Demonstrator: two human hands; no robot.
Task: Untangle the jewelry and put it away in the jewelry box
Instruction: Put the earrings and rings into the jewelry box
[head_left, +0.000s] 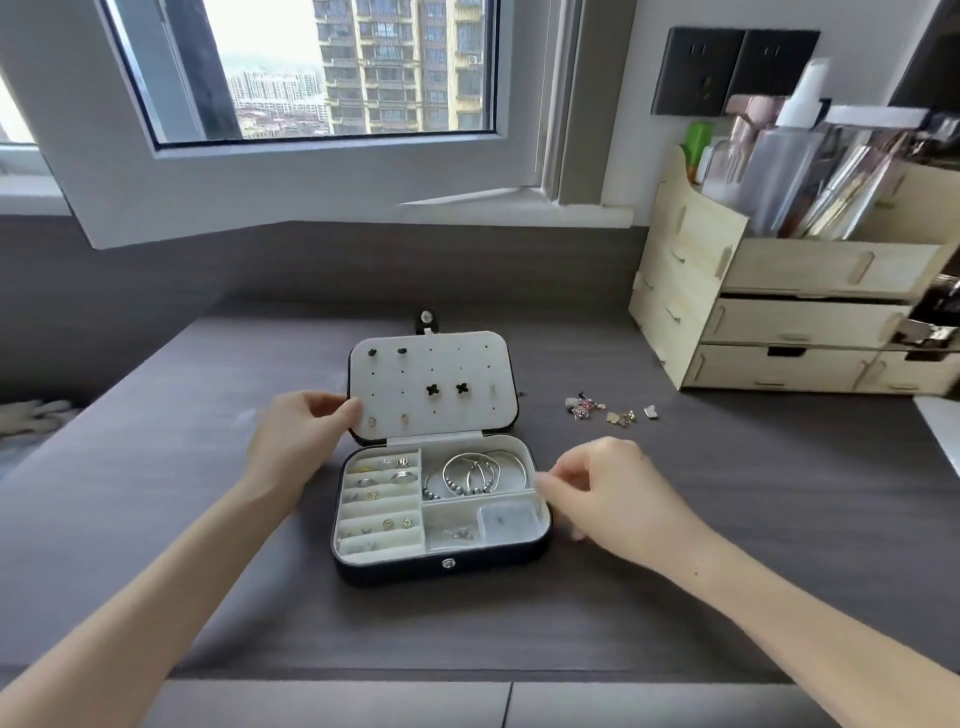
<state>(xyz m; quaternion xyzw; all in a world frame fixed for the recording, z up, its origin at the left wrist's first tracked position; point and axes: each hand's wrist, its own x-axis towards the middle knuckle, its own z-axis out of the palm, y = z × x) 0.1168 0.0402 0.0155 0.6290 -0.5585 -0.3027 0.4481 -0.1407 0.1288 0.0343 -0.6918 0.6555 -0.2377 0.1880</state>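
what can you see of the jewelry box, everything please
The jewelry box is a black case with rounded corners, cream lining and a front snap. It lies open on the desk, lid tipped back with studs pinned in it; rings and bangles occupy its compartments. The left hand holds the lid's edge; the right hand is at its right rim.

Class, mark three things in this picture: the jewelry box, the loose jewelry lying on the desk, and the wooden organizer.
jewelry box (389, 570): head view, black front wall.
loose jewelry (586, 407): head view, leftmost cluster of pieces.
wooden organizer (800, 323): head view, middle drawer front.
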